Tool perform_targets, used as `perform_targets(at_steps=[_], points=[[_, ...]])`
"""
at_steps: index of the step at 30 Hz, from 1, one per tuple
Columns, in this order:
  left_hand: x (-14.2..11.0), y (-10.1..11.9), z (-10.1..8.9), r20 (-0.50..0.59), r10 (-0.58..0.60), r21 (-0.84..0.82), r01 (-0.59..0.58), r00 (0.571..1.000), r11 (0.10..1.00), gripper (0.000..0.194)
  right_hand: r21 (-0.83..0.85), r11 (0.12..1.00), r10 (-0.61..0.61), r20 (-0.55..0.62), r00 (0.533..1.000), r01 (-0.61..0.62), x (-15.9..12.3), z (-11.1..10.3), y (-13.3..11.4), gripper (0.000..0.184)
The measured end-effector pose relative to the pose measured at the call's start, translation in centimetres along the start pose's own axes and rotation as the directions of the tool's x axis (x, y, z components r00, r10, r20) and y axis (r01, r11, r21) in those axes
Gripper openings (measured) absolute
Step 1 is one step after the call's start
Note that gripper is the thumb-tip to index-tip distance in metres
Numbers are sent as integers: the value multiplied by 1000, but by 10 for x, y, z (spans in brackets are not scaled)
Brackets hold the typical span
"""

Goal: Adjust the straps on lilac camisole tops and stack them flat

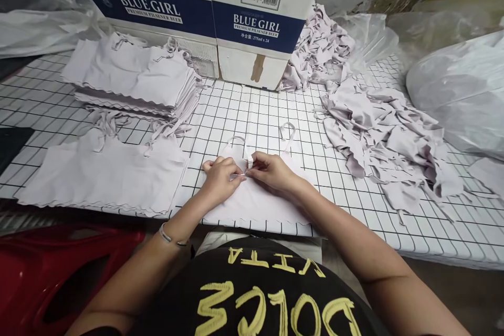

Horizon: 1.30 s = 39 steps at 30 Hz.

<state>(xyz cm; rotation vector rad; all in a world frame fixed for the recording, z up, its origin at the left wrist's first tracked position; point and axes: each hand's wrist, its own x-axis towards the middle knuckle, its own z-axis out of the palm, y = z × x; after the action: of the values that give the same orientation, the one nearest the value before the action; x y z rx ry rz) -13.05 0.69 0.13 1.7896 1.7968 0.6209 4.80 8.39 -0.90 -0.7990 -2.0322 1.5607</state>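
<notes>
The left hand (222, 178) and right hand (273, 170) pinch at a strap (249, 161) of a top (255, 202), flat at the table's (244, 110) near edge; neat stacks (126, 73) at left seem done; the loose heap (378, 126) at right looks undone.

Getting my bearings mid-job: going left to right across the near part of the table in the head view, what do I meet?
Flat-laid garments, left hand, right hand, loose garment heap.

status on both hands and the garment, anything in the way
Left hand, right hand: fingers pinching at strap. Garment lying flat on table. Nothing visibly blocking; loose pile off right.
</notes>
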Motion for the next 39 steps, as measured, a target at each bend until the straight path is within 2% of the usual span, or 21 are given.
perform_targets(at_steps=[4,8,14,19,25,31,35,37,39], points=[[0,0,0,-1,7,-12,-7,1000,1000,10,-83,996,-14,-10,1000,13,0,1,1,17],[0,-1,1,-7,5,-22,-5,1000,1000,11,-83,996,-19,-41,999,15,1,2,3,17],[1,1,-1,2,3,-33,-3,1000,999,10,-146,989,4,-3,1000,-5,0,3,1,16],[1,0,-1,4,9,-31,-9,1000,999,13,-157,987,-32,-54,998,24,-1,3,6,15],[3,-1,-1,13,16,-48,-15,1000,999,13,-208,978,-34,-21,999,28,-2,4,5,12],[5,-3,0,8,1,-52,-1,1000,999,12,-191,979,-91,-93,992,72,-1,14,2,13],[7,-5,1,35,-21,-42,22,999,999,11,-49,998,-40,-108,993,35,2,19,0,20],[9,-6,2,51,-19,-16,20,999,1000,12,107,993,60,-84,995,-51,10,20,-2,30],[12,-6,1,68,-16,9,15,998,1000,14,261,949,194,-44,980,-176,23,20,-5,38]])
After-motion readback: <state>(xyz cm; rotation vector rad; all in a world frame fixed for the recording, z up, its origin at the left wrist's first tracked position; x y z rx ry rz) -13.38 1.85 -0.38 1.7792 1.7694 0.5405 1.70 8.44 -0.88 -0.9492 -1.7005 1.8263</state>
